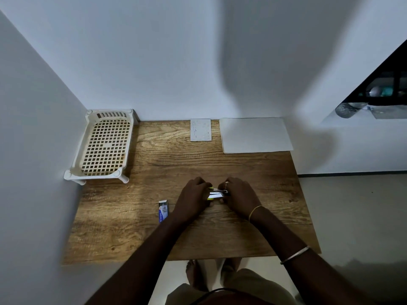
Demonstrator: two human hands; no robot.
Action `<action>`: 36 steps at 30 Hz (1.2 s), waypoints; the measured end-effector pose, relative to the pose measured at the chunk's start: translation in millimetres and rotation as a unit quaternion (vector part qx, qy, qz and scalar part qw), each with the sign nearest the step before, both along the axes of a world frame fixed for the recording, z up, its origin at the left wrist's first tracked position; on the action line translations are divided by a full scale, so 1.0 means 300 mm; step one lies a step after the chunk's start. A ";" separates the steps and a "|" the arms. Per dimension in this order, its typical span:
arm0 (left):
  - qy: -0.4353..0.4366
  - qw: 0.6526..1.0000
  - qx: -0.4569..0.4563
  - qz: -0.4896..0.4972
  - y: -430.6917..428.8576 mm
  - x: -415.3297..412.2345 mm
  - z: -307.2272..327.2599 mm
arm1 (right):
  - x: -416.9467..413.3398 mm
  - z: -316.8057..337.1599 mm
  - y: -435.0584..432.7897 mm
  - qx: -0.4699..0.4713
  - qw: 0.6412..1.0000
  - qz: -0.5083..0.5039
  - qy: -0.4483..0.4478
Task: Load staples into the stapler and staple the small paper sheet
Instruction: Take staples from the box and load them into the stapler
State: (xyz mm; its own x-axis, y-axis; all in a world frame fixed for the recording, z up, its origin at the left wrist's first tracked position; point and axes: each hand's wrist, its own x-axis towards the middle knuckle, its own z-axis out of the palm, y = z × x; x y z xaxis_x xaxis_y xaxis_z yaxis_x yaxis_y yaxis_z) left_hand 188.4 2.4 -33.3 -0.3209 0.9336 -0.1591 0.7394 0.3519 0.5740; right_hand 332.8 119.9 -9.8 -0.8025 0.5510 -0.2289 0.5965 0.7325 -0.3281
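so we're looking down at a wooden table (154, 234) with a strong oak-style grain, shoved into a corner where two plain white walls meet. up at about 10 o'clock there's a cream plastic basket tray (103, 146) with a grid bottom, sitting on short legs right against the wall. at 12 o'clock, at the far edge, we've got the small paper sheet (200, 130) lying flat, and just beside it at 1 o'clock a bigger stack of white paper (255, 135). floor off to the right is pale tile, and there's a dark opening at 2 o'clock with some blurry stuff we can't make out. both forearms come in from 6 o'clock and meet near the table's middle. our left hand (191, 198) is curled around the yellow end of the stapler (217, 193), clamped on it, knuckles up. our right hand (239, 194) pinches the other end, fingers closed on the metal part, ring on one finger and a thin bangle at the wrist. the stapler looks swung open, two silver rails showing between the hands. the staple box (163, 210), blue and white, lies at 9 o'clock of the left hand, near but not touching.
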 end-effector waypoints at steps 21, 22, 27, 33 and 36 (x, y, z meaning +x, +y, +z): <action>0.023 0.998 -0.047 -0.025 -0.008 -0.010 -0.043 | 0.038 -0.054 0.048 -0.027 0.998 0.050 -0.020; 0.023 0.998 -0.043 -0.026 -0.010 -0.010 -0.044 | 0.040 -0.055 0.053 -0.027 0.998 0.053 -0.021; 0.031 0.998 -0.044 -0.024 -0.002 -0.010 -0.037 | 0.042 -0.050 0.073 -0.026 0.997 0.069 -0.023; 0.041 0.998 -0.037 -0.030 0.010 -0.008 -0.032 | 0.044 -0.050 0.076 -0.022 0.997 0.080 -0.010; 0.035 0.998 -0.029 -0.036 0.011 -0.007 -0.025 | 0.045 -0.046 0.075 -0.031 0.997 0.076 0.000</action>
